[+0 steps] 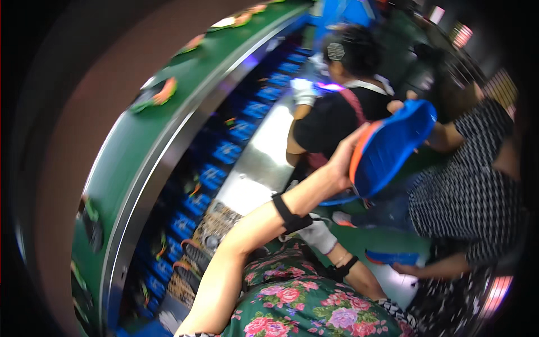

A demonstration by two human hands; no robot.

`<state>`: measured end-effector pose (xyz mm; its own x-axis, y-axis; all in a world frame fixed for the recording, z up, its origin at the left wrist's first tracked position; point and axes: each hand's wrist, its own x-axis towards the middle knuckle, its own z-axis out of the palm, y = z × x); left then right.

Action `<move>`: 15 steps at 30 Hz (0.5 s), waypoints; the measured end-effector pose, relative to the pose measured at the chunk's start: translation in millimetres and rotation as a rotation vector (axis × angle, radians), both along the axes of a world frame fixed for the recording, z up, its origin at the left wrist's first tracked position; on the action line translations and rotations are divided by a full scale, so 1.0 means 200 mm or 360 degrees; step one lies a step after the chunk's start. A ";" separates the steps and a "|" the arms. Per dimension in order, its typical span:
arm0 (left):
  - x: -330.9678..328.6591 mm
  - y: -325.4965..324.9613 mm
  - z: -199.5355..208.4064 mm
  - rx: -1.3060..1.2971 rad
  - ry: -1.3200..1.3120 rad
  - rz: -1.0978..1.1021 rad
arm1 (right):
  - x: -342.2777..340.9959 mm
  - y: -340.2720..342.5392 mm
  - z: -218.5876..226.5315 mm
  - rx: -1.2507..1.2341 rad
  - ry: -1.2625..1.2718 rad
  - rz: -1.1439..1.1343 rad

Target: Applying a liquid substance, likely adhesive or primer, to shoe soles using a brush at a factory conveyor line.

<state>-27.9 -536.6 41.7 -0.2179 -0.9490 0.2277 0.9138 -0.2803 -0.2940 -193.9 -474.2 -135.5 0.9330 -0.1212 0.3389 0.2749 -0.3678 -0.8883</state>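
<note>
My left hand (341, 160), bare, is stretched out to the upper right and closed on the near end of a blue shoe sole (396, 143) with an orange edge. Fingers of a person in a checkered shirt also touch this sole at its far end. My right hand (319, 233) wears a pale glove and is low in front of my body, below my left forearm. Blur and my left forearm's strap leave its fingers unclear, and I cannot see anything in it. Another blue sole (393, 258) lies in the checkered-shirt person's lower hand.
A green conveyor belt (151, 129) carrying shoe parts curves along the left. Beside it runs a row of blue holders (210, 175) and a shiny metal worktop (264, 149). Dark soles (193, 255) lie nearby. A person in black (331, 121) works ahead; the checkered-shirt person (460, 185) is at right.
</note>
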 end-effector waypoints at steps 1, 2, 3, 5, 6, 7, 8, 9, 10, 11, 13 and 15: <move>-0.06 -0.03 0.06 0.0072 -0.0474 0.0119 | -0.04 0.01 -0.03 0.0350 0.0162 -0.0099; -0.10 -0.07 0.10 0.0061 -0.0889 0.0209 | -0.09 0.00 -0.08 0.0688 0.0331 -0.0264; -0.08 -0.04 0.12 0.0103 -0.0920 0.0170 | -0.07 0.02 -0.08 0.1233 0.0487 -0.0255; -0.06 -0.02 0.12 0.0146 -0.1100 0.0107 | -0.10 0.00 -0.26 0.2258 0.0645 -0.0138; -0.04 0.01 0.15 0.0269 -0.1193 0.0089 | -0.14 0.02 -0.33 0.1581 0.0469 -0.0330; 0.03 0.06 0.12 0.0235 -0.1256 0.0088 | -0.11 0.02 -0.20 0.1941 0.0579 -0.0326; 0.12 0.12 0.07 0.0205 -0.1319 0.0096 | -0.07 0.00 -0.07 0.2293 0.0708 -0.0316; 0.20 0.19 0.09 0.0266 -0.1338 0.0194 | -0.12 -0.04 -0.12 0.2161 0.0692 -0.0334; 0.27 0.28 0.16 0.0327 -0.1325 0.0325 | -0.15 -0.08 -0.21 0.2238 0.0572 -0.0311; 0.40 0.40 0.17 0.0379 -0.1540 0.0574 | -0.15 -0.08 -0.21 0.2234 0.0562 -0.0278; 0.68 0.58 0.16 0.0514 -0.2015 0.1101 | -0.12 -0.08 -0.23 0.2307 0.0503 -0.0286; 0.95 0.77 0.14 0.0926 -0.2707 0.1719 | -0.10 -0.07 -0.24 0.2419 0.0470 -0.0250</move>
<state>161.7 -381.6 69.5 0.7169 -0.6821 0.1445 0.0095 0.2168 0.9762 -214.4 -488.5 -184.0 0.8874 -0.2671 -0.3756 0.0757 0.8884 -0.4528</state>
